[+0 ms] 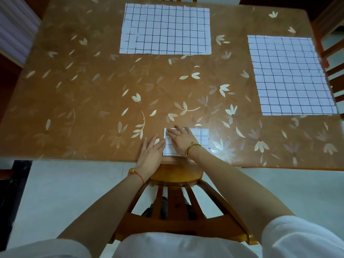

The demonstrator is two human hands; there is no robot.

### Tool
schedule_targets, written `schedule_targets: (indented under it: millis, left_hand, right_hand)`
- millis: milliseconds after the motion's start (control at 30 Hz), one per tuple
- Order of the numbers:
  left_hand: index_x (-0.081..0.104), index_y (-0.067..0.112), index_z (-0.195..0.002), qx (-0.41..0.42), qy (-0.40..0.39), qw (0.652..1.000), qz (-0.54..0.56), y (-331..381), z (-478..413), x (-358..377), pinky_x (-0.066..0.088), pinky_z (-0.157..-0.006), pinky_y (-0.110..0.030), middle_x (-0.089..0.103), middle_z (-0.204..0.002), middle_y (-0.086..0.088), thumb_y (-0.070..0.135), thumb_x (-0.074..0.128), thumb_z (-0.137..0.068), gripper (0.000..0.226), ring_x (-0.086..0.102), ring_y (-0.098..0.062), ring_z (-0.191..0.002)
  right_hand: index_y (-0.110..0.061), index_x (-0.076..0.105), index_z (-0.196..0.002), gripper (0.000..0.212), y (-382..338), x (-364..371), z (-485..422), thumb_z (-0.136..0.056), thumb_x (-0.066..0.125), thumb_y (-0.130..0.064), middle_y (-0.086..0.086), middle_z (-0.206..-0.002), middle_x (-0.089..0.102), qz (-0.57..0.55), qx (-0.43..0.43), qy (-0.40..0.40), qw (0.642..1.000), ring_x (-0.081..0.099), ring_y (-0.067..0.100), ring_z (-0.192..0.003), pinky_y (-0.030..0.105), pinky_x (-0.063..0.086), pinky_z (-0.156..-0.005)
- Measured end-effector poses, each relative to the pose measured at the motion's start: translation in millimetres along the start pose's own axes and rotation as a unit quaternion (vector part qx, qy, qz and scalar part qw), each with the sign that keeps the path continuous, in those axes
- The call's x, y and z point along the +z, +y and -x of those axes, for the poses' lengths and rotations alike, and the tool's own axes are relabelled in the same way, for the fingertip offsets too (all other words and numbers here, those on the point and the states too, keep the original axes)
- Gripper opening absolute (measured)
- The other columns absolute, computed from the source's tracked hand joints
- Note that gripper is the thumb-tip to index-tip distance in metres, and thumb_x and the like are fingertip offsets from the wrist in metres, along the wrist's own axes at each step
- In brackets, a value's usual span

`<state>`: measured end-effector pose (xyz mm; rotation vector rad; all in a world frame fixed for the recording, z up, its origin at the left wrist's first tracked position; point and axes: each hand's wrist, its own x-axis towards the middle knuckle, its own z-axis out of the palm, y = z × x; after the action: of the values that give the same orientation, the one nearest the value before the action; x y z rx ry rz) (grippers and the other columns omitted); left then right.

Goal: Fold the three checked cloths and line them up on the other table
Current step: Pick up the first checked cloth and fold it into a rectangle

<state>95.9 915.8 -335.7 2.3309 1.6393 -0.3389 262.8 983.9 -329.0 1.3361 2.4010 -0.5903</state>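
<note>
The brown bench [74, 90] has a shiny top with pale flowers and leaves printed all over it. Near its front edge, a little left of the middle, the left hand [151, 153] lies flat on the bench. Its fingers [158, 141] are straight and loose and hold nothing. Their tips touch the left edge of the small folded cloth [200, 136]. A red string bracelet [137, 175] sits on that wrist. Far back on the bench, about in the middle, a big checked cloth [165, 28] lies open and flat, white with dark lines. A wooden chair [175, 211] stands at the front edge of the bench, between the person's two arms. The right hand [181, 140] lies palm down on top of the small folded cloth. Its fingers [172, 134] are spread out and straight. They press on the cloth and are not curled round it. A gold bracelet [191, 148] sits on that wrist. The small folded cloth is a little checked rectangle at the front edge of the bench, right in front of the person, and its right part shows beside the right hand. Far to the right, a second big checked cloth [290, 75] lies open and flat close to the right edge of the bench, well apart from the other two. A white sleeve [307, 239] covers the right upper arm.
</note>
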Motion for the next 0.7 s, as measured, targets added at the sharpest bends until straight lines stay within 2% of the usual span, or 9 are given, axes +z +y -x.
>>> schedule_targets:
  millis: [133,267,333,433,533,600,700]
  left_hand:
    - [0.065,0.018,-0.128,0.028,0.071,0.996,0.046,-6.4,17.7,4.9,0.024,-0.117,-0.051,0.059,-0.137,0.004,0.012,0.063,-0.089,0.04,0.039,-0.025,-0.14]
    - [0.073,0.02,-0.113,0.053,0.066,0.995,0.047,-8.8,29.2,8.1,0.027,-0.117,-0.049,0.065,-0.128,0.004,0.01,0.067,-0.082,0.034,0.047,-0.026,-0.132]
    - [0.073,0.02,-0.113,0.066,0.058,0.996,0.033,-9.7,33.8,9.1,0.026,-0.117,-0.049,0.065,-0.127,0.004,0.011,0.064,-0.082,0.033,0.046,-0.026,-0.132]
    - [0.072,0.019,-0.11,0.057,0.092,0.992,0.063,-8.3,36.9,6.2,0.026,-0.117,-0.045,0.066,-0.123,0.002,0.007,0.062,-0.083,0.032,0.047,-0.026,-0.129]
    - [0.063,0.015,-0.123,0.01,0.123,0.987,0.098,1.4,32.0,-3.2,0.027,-0.115,-0.04,0.059,-0.13,-0.002,0.002,0.058,-0.086,0.04,0.043,-0.026,-0.133]
    - [0.05,0.013,-0.14,-0.008,0.104,0.991,0.09,9.2,25.4,-9.2,0.028,-0.115,-0.044,0.048,-0.145,-0.004,0.002,0.054,-0.089,0.052,0.033,-0.028,-0.141]
    - [0.03,0.015,-0.153,-0.017,0.031,0.998,0.058,18.5,16.5,-9.6,0.016,-0.118,-0.049,0.027,-0.159,-0.003,0.008,0.045,-0.097,0.059,0.016,-0.029,-0.148]
  right_hand:
    - [-0.021,0.02,-0.153,0.052,-1.8,-0.1,1.6,-0.102,0.026,-0.021,-0.01,-0.161,0.015,-0.001,0.008,0.002,1.0,0.007,0.023,-0.149,0.048,0.007,-0.119]
    - [-0.021,0.014,-0.154,0.053,-6.3,1.9,3.7,-0.103,0.026,-0.021,-0.01,-0.161,0.01,-0.007,0.019,-0.006,1.0,0.004,0.024,-0.149,0.051,0.008,-0.119]
    - [-0.02,0.012,-0.155,0.053,-8.9,2.4,5.1,-0.103,0.025,-0.022,-0.01,-0.162,0.009,-0.017,0.024,-0.003,1.0,0.003,0.024,-0.149,0.05,0.007,-0.119]
    - [-0.018,0.012,-0.155,0.054,-12.3,6.1,12.0,-0.102,0.025,-0.022,-0.005,-0.162,0.011,-0.033,0.024,0.055,0.998,0.009,0.024,-0.149,0.046,0.009,-0.12]
    - [-0.014,0.018,-0.154,0.054,-15.3,15.2,31.0,-0.101,0.028,-0.02,0.002,-0.161,0.017,-0.048,0.027,0.102,0.993,0.011,0.025,-0.149,0.044,0.009,-0.121]
    - [-0.012,0.018,-0.154,0.055,-15.8,26.1,46.9,-0.101,0.029,-0.021,0.003,-0.161,0.016,-0.045,0.026,0.103,0.993,0.009,0.024,-0.149,0.043,0.006,-0.122]
    - [-0.014,0.012,-0.155,0.057,-15.3,43.0,62.2,-0.101,0.027,-0.026,0.001,-0.162,0.01,-0.034,0.031,0.073,0.996,0.004,0.024,-0.15,0.045,0.003,-0.122]
